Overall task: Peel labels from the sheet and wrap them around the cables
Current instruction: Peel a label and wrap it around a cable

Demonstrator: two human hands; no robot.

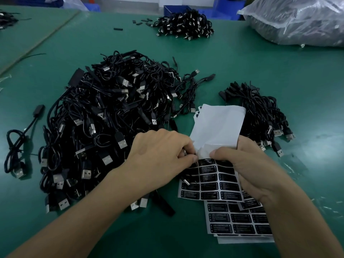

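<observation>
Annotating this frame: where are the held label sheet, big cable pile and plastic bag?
label sheet [210, 185]: head view, on a printed label mid-sheet.
big cable pile [111, 112]: head view, on tangled cables near centre.
plastic bag [297, 21]: head view, on its crinkled side.

A large heap of cables [111, 118] fills the left-centre of the green mat [242, 62] and a smaller bundle [260, 116] lies to its right; the gap between them is taken by the label sheet [217, 125], which the left hand [160, 151] pinches and the right hand [251, 168] grips, with more sheets [242, 220] flat beneath; a lone cable [18, 146] lies near the left edge. Bare mat runs in a broad band beyond the heap up to the far pile [184, 25] and the plastic bag [297, 21]; it also lies open right of the smaller bundle and at the front between the forearms.
</observation>
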